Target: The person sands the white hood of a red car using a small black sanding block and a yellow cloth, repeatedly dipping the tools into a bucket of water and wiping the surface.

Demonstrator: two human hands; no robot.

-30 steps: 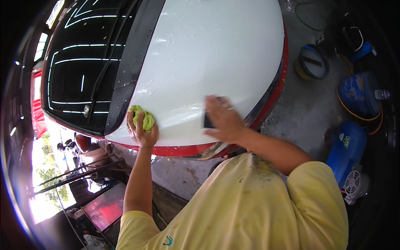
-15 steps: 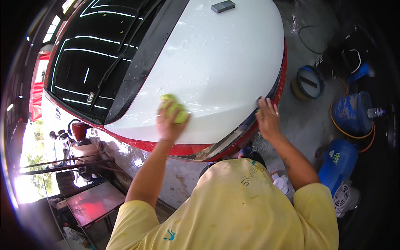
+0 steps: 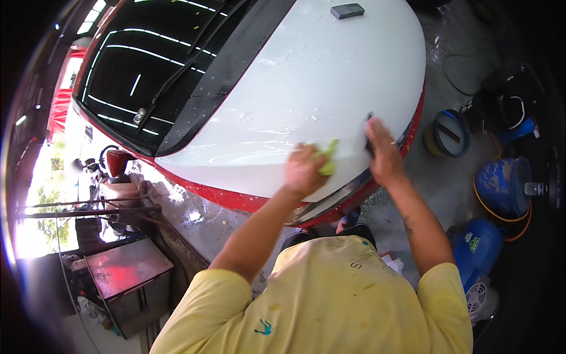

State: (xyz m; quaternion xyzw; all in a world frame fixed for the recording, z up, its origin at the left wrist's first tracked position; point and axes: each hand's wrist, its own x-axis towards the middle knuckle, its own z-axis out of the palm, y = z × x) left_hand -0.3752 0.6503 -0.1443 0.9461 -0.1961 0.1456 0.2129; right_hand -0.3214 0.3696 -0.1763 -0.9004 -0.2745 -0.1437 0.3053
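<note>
My left hand (image 3: 302, 170), slightly smeared by motion, is closed around a crumpled yellow-green cloth (image 3: 328, 158) over the near edge of a wet white car hood (image 3: 318, 82). It is too blurred to tell whether the cloth is a soft sponge. Just to the right, near the hood's front corner, my right hand (image 3: 384, 152) presses a thin dark block (image 3: 369, 133) to the paint. The fingers hide much of this block. Far back on the hood lies a grey rectangular block (image 3: 347, 10). Water drops and wet streaks cover the white surface.
A dark windshield (image 3: 159, 65) with wipers is on the left. To the right, on the wet floor, stand a bucket (image 3: 433, 144) with a dark strip across its top, a blue drum (image 3: 495, 186) with an orange hose, and a blue tank (image 3: 479, 248). At lower left is a metal-topped stand (image 3: 127, 265).
My left hand has moved right along the hood with the cloth, close to my right hand. My right hand has shifted slightly with the dark block. The whole view has turned a little.
</note>
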